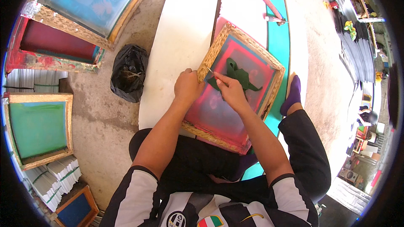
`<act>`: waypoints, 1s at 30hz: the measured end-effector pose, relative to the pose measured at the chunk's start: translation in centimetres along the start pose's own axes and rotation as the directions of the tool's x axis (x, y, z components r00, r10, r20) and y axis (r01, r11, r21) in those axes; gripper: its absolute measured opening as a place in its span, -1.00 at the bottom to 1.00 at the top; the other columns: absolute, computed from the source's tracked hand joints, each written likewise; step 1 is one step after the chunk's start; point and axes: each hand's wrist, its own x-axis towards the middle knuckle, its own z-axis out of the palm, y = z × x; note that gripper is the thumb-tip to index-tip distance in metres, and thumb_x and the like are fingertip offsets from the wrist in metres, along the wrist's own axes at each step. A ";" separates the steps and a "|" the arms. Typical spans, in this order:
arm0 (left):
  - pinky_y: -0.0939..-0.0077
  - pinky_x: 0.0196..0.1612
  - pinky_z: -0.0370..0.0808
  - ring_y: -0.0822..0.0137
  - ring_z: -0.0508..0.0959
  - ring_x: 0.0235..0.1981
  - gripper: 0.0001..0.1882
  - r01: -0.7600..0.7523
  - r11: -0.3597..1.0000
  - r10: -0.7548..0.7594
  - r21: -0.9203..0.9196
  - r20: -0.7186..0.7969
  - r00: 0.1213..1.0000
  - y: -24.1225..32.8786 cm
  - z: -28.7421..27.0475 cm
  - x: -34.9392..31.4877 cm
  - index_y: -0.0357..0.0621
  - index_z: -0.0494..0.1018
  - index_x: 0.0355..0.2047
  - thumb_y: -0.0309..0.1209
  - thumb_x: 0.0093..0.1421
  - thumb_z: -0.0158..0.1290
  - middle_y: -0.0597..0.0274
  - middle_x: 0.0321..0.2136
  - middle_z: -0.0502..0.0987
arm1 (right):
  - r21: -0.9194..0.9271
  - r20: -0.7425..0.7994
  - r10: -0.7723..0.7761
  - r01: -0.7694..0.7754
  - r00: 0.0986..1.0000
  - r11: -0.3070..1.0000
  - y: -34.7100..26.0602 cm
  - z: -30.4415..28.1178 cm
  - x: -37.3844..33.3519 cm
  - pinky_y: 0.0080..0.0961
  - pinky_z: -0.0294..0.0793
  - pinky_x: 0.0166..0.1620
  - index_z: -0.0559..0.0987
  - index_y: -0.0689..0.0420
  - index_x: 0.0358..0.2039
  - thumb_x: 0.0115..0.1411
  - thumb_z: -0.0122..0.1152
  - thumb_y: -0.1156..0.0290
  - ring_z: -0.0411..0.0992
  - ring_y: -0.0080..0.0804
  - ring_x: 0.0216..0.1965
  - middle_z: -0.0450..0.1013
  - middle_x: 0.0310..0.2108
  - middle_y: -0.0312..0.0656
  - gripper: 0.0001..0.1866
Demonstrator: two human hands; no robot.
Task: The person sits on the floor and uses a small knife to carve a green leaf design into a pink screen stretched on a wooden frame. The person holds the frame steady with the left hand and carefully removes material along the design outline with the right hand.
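Observation:
A wooden screen-printing frame [275,85] with pink-stained mesh lies tilted before me, its lower end at my crossed legs. My left hand [188,85] is closed on the frame's left edge. In my right hand [230,91] is a thin metal tool with a reddish handle [215,77]; its narrow tip points at the left rail, close to my left hand. Whether it is a blade or a screwdriver I cannot tell. A crumpled dark green cloth [239,75] rests on the mesh just beyond my right hand.
White and teal boards [185,25] lie under the frame. A black plastic bag [129,73] sits on the concrete to the left. Other screen frames [40,96] and paper stacks [63,174] line the far left. A red squeegee-like bar [267,1] lies at the top. My purple-socked foot [292,94] is at right.

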 end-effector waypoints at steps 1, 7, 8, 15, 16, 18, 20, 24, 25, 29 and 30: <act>-0.04 -0.10 0.57 -0.16 0.62 -0.20 -0.71 -0.003 1.000 0.003 0.006 -0.007 1.000 0.1 0.0 0.0 -0.25 0.63 -0.30 -0.28 0.09 0.27 -0.13 -0.28 0.58 | -0.133 -0.017 -0.095 0.092 0.995 0.987 1.3 0.2 -0.1 -0.19 0.54 -0.35 0.55 -0.22 0.29 0.45 0.12 0.15 0.58 -0.11 -0.43 0.62 -0.35 -0.04 -0.58; -0.02 -0.08 0.58 -0.15 0.62 -0.17 -0.68 0.008 1.000 -0.009 0.004 0.008 1.000 -0.1 -0.3 -0.3 -0.25 0.63 -0.29 -0.24 0.09 0.31 -0.11 -0.27 0.58 | -0.494 0.038 0.037 -0.013 0.999 0.869 -2.7 -0.5 -0.9 0.05 0.61 -0.15 0.58 -0.34 0.22 0.42 0.08 0.13 0.64 0.14 -0.22 0.66 -0.25 0.03 -0.62; -0.02 -0.08 0.58 -0.14 0.62 -0.17 -0.68 0.008 1.000 -0.008 0.002 0.017 1.000 0.1 -0.6 -0.3 -0.25 0.63 -0.29 -0.24 0.08 0.32 -0.10 -0.26 0.58 | -0.560 0.047 0.044 -0.010 0.998 0.828 -3.3 -0.6 -0.8 0.07 0.61 -0.16 0.58 -0.32 0.21 0.42 0.07 0.16 0.64 0.14 -0.23 0.66 -0.26 0.05 -0.62; 0.07 -0.04 0.61 -0.07 0.61 -0.10 -0.71 0.029 1.000 -0.030 0.011 0.066 0.997 0.6 -0.9 -0.3 -0.30 0.63 -0.29 -0.31 0.08 0.32 -0.05 -0.23 0.58 | -0.791 0.088 0.128 -0.009 0.988 0.611 -8.1 0.4 -0.3 0.06 0.60 -0.24 0.61 -0.20 0.18 0.38 0.05 0.28 0.63 0.12 -0.31 0.63 -0.36 0.08 -0.61; 0.07 -0.04 0.61 -0.07 0.61 -0.10 -0.70 0.018 1.000 -0.018 0.010 0.069 0.997 0.4 -0.7 -0.3 -0.30 0.63 -0.30 -0.31 0.07 0.32 -0.05 -0.23 0.58 | -0.824 0.084 0.134 -0.006 0.987 0.567 -8.2 0.5 -0.3 0.02 0.59 -0.27 0.63 -0.18 0.17 0.39 0.04 0.28 0.62 0.10 -0.34 0.63 -0.38 0.07 -0.61; 0.04 -0.06 0.59 -0.10 0.62 -0.14 -0.70 -0.003 1.000 0.002 0.021 0.043 0.999 -0.3 -0.4 -0.2 -0.28 0.63 -0.30 -0.29 0.05 0.32 -0.06 -0.27 0.58 | -0.705 0.073 0.135 -0.045 0.988 0.707 -7.4 0.4 -0.4 0.08 0.61 -0.16 0.60 -0.14 0.21 0.38 0.04 0.30 0.64 0.13 -0.27 0.64 -0.28 0.11 -0.58; -0.02 -0.10 0.57 -0.15 0.62 -0.21 -0.69 -0.036 0.999 0.036 0.030 -0.009 0.999 -0.6 0.2 -0.1 -0.24 0.64 -0.32 -0.27 0.03 0.34 -0.09 -0.33 0.58 | -0.490 0.098 0.136 -0.071 0.986 0.869 -4.7 0.2 -0.3 0.11 0.62 -0.10 0.57 -0.14 0.24 0.39 0.03 0.29 0.65 0.15 -0.24 0.65 -0.23 0.13 -0.57; -0.02 -0.09 0.56 -0.14 0.62 -0.21 -0.70 -0.028 1.000 0.028 -0.001 0.012 1.000 -0.5 -0.1 -0.1 -0.24 0.64 -0.30 -0.28 0.04 0.33 -0.09 -0.33 0.58 | -0.333 0.101 0.101 -0.062 0.990 0.941 -1.6 -0.2 -0.3 0.05 0.61 -0.10 0.56 -0.25 0.27 0.43 0.04 0.22 0.64 0.19 -0.26 0.66 -0.21 0.08 -0.58; -0.02 -0.09 0.56 -0.14 0.62 -0.21 -0.70 -0.041 0.999 0.041 -0.011 0.006 0.999 -0.8 0.0 -0.2 -0.24 0.64 -0.30 -0.28 0.04 0.32 -0.09 -0.33 0.58 | -0.418 0.082 0.093 -0.051 0.992 0.907 -1.7 0.0 -0.7 0.02 0.60 -0.11 0.56 -0.28 0.27 0.43 0.05 0.20 0.63 0.19 -0.27 0.66 -0.21 0.06 -0.58; 0.04 -0.06 0.60 -0.09 0.62 -0.13 -0.69 0.028 1.000 -0.028 0.001 0.083 0.996 0.3 -0.8 0.0 -0.30 0.63 -0.29 -0.29 0.08 0.33 -0.06 -0.23 0.59 | -0.584 0.038 -0.014 0.034 0.999 0.811 0.0 0.7 -0.8 -0.19 0.60 -0.21 0.59 -0.36 0.24 0.43 0.12 0.19 0.61 0.16 -0.34 0.66 -0.23 0.05 -0.61; 0.04 -0.06 0.60 -0.09 0.62 -0.13 -0.69 0.019 1.000 -0.019 0.004 0.080 0.997 0.4 -0.8 0.0 -0.30 0.63 -0.29 -0.29 0.08 0.32 -0.06 -0.23 0.59 | -0.400 -0.004 -0.053 0.047 0.999 0.915 2.2 1.0 -0.5 -0.23 0.59 -0.24 0.60 -0.38 0.23 0.43 0.13 0.19 0.61 0.14 -0.36 0.66 -0.25 0.05 -0.61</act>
